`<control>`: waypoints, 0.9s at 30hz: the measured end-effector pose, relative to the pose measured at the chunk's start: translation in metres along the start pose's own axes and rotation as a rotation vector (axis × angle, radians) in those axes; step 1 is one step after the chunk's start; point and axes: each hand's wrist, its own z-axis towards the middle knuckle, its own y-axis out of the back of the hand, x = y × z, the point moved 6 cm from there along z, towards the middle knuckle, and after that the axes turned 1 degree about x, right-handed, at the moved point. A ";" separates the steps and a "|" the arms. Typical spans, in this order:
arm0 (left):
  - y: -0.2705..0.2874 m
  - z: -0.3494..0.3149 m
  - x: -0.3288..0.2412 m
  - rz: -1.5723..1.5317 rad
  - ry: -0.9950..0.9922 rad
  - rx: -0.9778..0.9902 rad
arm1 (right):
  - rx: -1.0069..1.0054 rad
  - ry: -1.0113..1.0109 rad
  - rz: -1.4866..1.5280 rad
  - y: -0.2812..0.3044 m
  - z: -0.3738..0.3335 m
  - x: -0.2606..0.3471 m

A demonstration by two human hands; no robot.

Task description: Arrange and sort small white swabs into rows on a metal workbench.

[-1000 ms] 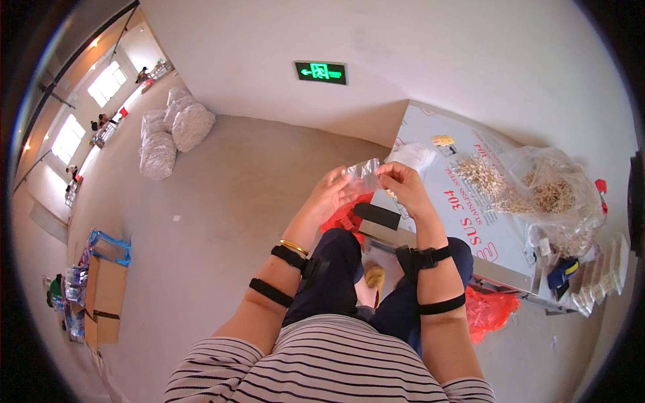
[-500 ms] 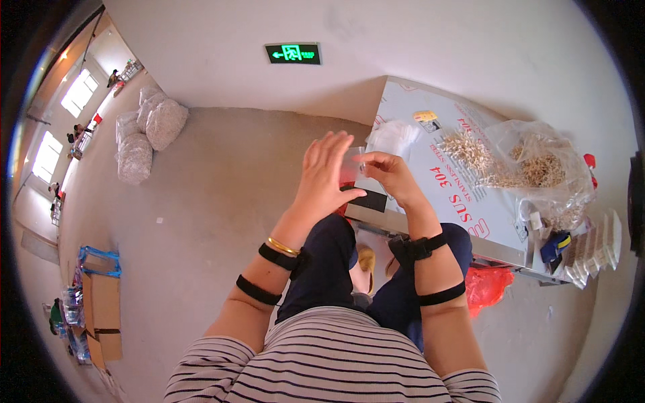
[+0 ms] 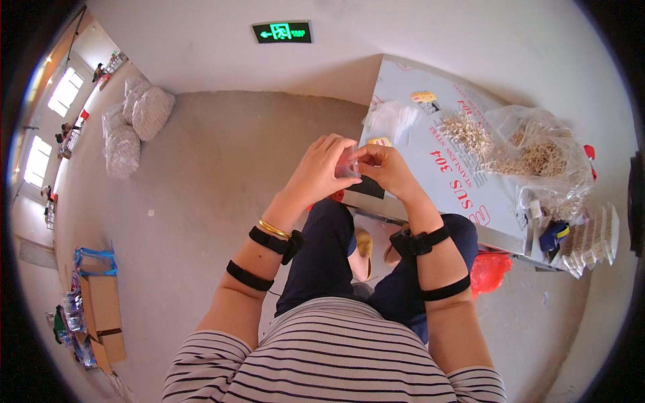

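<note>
My left hand (image 3: 321,169) and my right hand (image 3: 388,169) meet in front of me, above my knees, both pinching a small clear plastic bag (image 3: 349,164) between the fingertips. What is inside the bag I cannot tell. Just beyond the hands lies a grey-white sheet-covered table (image 3: 416,127) with red print. On it sit a loose pile of small pale parts (image 3: 465,133), another empty clear bag (image 3: 392,118), and a big clear bag of the same pale parts (image 3: 547,161).
A black flat object (image 3: 368,188) lies at the table's near edge. Racks of pale parts (image 3: 591,238) and a blue item (image 3: 555,235) sit at the table's right end. A red bag (image 3: 489,270) lies under the table. White sacks (image 3: 138,121) and cardboard boxes (image 3: 101,312) stand to the left.
My hands stayed together on the small clear bag and dropped a little lower toward my knees. The view tilted, so the table now sits higher and further right.
</note>
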 end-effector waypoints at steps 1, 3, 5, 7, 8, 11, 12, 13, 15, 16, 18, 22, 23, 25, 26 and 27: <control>-0.002 -0.001 0.003 -0.030 -0.001 0.002 | -0.009 -0.012 -0.054 0.000 0.001 -0.004; -0.006 -0.002 0.009 -0.068 0.001 0.010 | -0.020 -0.034 -0.108 0.000 0.003 -0.013; -0.009 -0.002 0.012 -0.083 -0.035 -0.009 | -0.085 -0.032 -0.183 0.003 0.004 -0.020; -0.012 -0.008 0.026 -0.093 -0.014 -0.011 | -0.100 -0.034 -0.232 0.001 0.005 -0.014; -0.013 -0.011 0.034 -0.097 0.000 -0.019 | -0.117 -0.025 -0.285 0.001 0.005 -0.009; -0.028 -0.019 0.067 0.003 0.036 0.030 | -0.181 -0.070 -0.327 0.016 0.001 -0.004; -0.037 -0.025 0.081 0.000 0.042 0.039 | -0.180 -0.078 -0.320 0.018 0.001 -0.004; -0.055 -0.032 0.100 0.085 0.073 0.125 | -0.190 -0.100 -0.339 0.022 0.000 -0.006; -0.087 -0.051 0.137 0.170 0.110 0.221 | -0.195 -0.129 -0.348 0.024 0.001 -0.012; -0.103 -0.060 0.153 0.199 0.102 0.255 | -0.207 -0.095 -0.365 0.025 0.001 -0.013; -0.126 -0.065 0.170 0.216 0.094 0.304 | -0.224 -0.079 -0.376 0.029 0.000 -0.015; -0.163 -0.070 0.200 0.330 0.198 0.493 | -0.186 -0.109 -0.376 0.038 0.000 -0.011; -0.169 -0.072 0.206 0.370 0.218 0.520 | -0.181 -0.106 -0.376 0.039 0.001 -0.008; -0.179 -0.065 0.208 0.330 0.225 0.515 | -0.201 -0.124 -0.376 0.048 0.000 -0.009; -0.182 -0.063 0.210 0.300 0.242 0.497 | -0.208 -0.128 -0.377 0.050 -0.001 -0.008; -0.185 -0.063 0.212 0.297 0.237 0.506 | -0.215 -0.135 -0.374 0.052 -0.001 -0.008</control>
